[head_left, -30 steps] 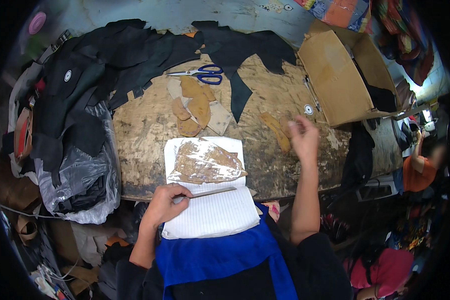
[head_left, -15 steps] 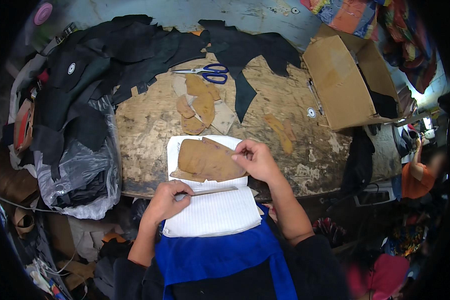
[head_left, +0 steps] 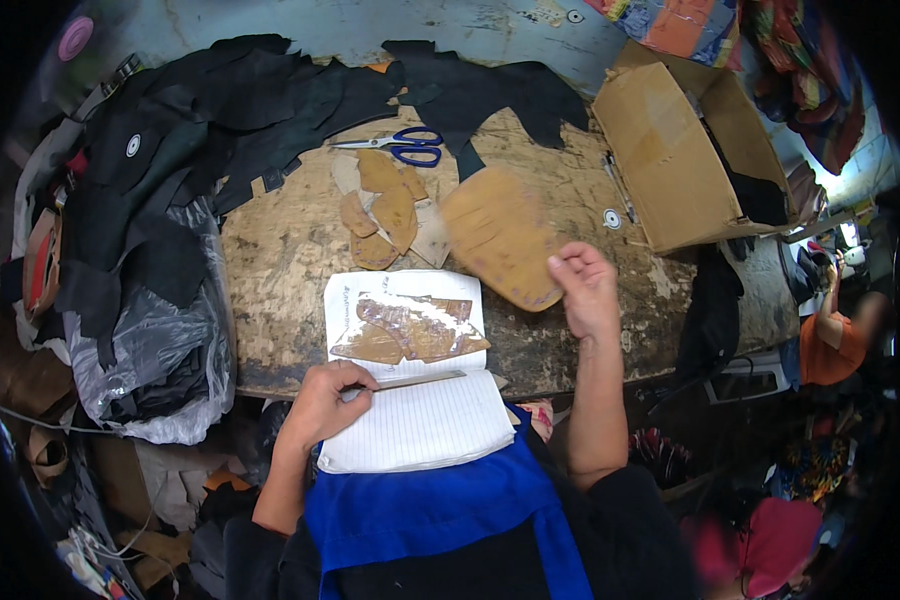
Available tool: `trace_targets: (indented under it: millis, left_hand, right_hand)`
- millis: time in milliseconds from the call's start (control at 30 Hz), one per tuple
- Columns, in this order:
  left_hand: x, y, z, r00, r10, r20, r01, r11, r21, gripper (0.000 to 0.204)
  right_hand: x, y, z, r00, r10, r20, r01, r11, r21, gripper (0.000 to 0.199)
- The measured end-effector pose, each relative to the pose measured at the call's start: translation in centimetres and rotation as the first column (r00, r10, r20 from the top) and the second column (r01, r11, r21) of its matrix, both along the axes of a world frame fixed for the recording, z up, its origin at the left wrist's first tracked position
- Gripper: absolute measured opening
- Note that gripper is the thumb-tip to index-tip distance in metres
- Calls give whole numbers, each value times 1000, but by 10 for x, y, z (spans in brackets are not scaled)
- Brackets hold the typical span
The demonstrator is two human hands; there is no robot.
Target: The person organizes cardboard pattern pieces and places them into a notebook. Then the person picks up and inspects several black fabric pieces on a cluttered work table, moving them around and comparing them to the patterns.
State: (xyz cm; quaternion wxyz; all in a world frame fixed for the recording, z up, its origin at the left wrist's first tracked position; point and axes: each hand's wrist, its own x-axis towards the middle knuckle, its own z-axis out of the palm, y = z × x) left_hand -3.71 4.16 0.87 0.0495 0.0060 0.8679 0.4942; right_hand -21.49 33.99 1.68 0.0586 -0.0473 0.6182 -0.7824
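Pinched by its lower right edge in my right hand (head_left: 590, 290) is a large rounded brown template piece (head_left: 500, 238), above the table beside the open notebook (head_left: 420, 430). My left hand (head_left: 328, 398) rests at the notebook's left edge, thumb and fingers closed on a thin flat metal strip (head_left: 422, 380) lying along the fold; its exact kind is unclear. Smaller brown template pieces (head_left: 370, 345), with shiny whitish patches, lie on the far page. The near page is lined.
Beyond the notebook are more brown and beige pieces (head_left: 395, 215) and blue-handled scissors (head_left: 410, 147). Black leather (head_left: 240, 90) covers the table's far and left parts. A cardboard box (head_left: 660, 150) stands at right, a plastic bag (head_left: 150, 370) at left. A person (head_left: 835, 345) sits far right.
My right hand has lifted the large brown piece off the notebook and carried it right and away from me. Smaller pieces beneath it now show. My left hand keeps its hold on the strip.
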Motion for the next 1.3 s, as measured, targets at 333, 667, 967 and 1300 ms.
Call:
trace_targets:
  millis: [333,667,967,1300]
  left_hand:
    - [0,-1,2,1000,7,20,-7,1000,-7,11]
    - [-1,-2,-1,1000,-14,-14,13,999,-33,11]
    - [-1,-4,-8,1000,0,-18,0,1000,-4,13]
    - [-1,-5,-10,1000,18,-7,-18,999,35,13]
  right_hand:
    - [-30,110,-22,878,-476,47,478,871,-117,14]
    - [14,178,-55,657,-753,23,651,583,487,30]
    - [33,-20,-18,961,208,-185,-56,795,604,30]
    - [23,-37,-8,929,300,-218,71,433,899,70]
